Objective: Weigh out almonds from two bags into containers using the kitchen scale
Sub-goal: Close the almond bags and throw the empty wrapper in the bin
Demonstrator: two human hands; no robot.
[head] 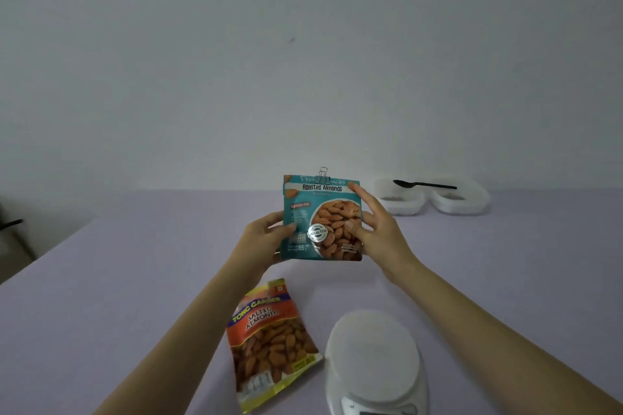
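Observation:
A teal bag of roasted almonds (320, 212) stands upright above the table, held from both sides. My left hand (266, 234) grips its left edge, and my right hand (374, 226) grips its right edge with the thumb on the front. A metal binder clip (323, 173) pinches the bag's top shut. An orange and yellow bag of salted almonds (269, 340) lies flat on the table below my left forearm. The white kitchen scale (374, 357) sits at the near edge, right of that bag, with nothing on its round plate.
Two white containers, one (401, 200) left of the other (462, 200), stand at the far right by the wall. A black spoon (424, 185) lies across their rims. The table (135, 280) has a lilac cover. A dark object (11, 223) shows at the left edge.

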